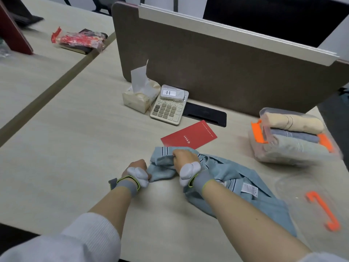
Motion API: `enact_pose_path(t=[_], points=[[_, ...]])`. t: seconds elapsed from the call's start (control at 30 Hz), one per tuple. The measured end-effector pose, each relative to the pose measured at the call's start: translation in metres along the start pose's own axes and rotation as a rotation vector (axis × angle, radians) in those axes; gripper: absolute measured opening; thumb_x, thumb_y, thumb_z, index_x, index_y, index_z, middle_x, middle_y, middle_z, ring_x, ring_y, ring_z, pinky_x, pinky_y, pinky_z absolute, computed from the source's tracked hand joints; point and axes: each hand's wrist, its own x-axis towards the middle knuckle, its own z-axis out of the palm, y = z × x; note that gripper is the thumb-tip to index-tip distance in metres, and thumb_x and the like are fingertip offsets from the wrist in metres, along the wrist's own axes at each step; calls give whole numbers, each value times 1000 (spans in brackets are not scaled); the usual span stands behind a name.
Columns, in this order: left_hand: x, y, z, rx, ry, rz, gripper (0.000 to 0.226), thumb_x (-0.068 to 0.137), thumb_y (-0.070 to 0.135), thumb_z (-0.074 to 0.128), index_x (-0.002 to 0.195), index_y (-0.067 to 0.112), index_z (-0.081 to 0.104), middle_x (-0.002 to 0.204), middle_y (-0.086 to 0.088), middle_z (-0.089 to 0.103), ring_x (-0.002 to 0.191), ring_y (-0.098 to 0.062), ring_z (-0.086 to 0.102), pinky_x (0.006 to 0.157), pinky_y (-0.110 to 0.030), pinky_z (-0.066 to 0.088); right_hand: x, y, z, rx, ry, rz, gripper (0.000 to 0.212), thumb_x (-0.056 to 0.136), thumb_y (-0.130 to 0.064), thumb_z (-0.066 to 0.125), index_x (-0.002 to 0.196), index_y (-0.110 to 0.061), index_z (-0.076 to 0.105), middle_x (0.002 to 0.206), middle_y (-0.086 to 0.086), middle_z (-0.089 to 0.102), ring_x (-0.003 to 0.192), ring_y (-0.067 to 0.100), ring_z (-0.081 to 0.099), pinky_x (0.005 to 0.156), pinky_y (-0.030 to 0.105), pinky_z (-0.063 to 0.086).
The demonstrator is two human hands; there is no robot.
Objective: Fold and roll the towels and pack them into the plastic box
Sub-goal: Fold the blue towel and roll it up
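A light blue striped towel [236,178] lies crumpled on the desk, stretching from the centre toward the lower right, its white label showing. My left hand [137,167] is closed on the towel's near left corner. My right hand [186,157] grips a bunched edge a little farther back. At the right stands the clear plastic box [264,146] with orange clips. Inside it lie three rolled towels: a cream one [294,122] on top, a blue-grey one [294,136] under it and a pale grey-green one [298,148] in front.
The box's clear lid with an orange clip [323,210] lies at the near right. A red booklet [188,136] sits just behind the towel. Farther back are a calculator [168,108], a tissue box [137,95] and a brown desk divider [226,65].
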Motion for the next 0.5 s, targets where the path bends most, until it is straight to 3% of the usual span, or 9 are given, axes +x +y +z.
enact_pose_path(t=[0.03, 0.13, 0.2, 0.3, 0.4, 0.5], points=[[-1, 2, -2, 16, -5, 0, 14, 88, 27, 55, 94, 17, 47, 96, 0, 50, 86, -16, 48, 73, -19, 37, 0, 2, -6, 18, -7, 14, 9, 87, -2, 48, 89, -11, 51, 95, 10, 59, 100, 30, 58, 72, 28, 34], [-4, 4, -2, 43, -67, 1, 9, 90, 25, 49, 92, 17, 46, 102, 1, 48, 96, -18, 52, 77, -19, 37, 0, 7, -21, 117, 19, 89, 32, 91, -2, 39, 122, -6, 44, 115, 15, 61, 100, 33, 59, 71, 31, 37], [-9, 5, -3, 38, -97, -2, 15, 92, 22, 45, 79, 16, 42, 105, 0, 46, 101, -22, 51, 82, -19, 37, -2, 12, -33, 140, 59, 114, 33, 91, -3, 39, 124, -6, 42, 118, 15, 60, 87, 30, 53, 70, 31, 37], [-12, 6, -11, 78, -91, 26, 25, 82, 24, 43, 62, 20, 27, 100, 1, 40, 88, -16, 34, 75, -17, 31, -4, 21, -53, 130, 94, 152, 34, 89, -5, 45, 123, -7, 44, 120, 11, 59, 85, 25, 49, 71, 28, 38], [-21, 10, -30, 98, -87, 49, 8, 70, 19, 42, 75, 18, 36, 100, 2, 40, 88, -13, 31, 73, -17, 29, -10, 29, -73, 115, 103, 182, 28, 87, -5, 47, 115, -9, 48, 114, 11, 58, 94, 28, 56, 72, 27, 39], [-25, 11, -52, 43, -22, 45, 26, 69, 20, 49, 94, 12, 46, 114, -3, 52, 96, -25, 51, 76, -19, 35, -19, 36, -93, 152, 142, 249, 26, 87, -3, 44, 112, -10, 45, 116, 13, 57, 95, 31, 54, 72, 30, 38]])
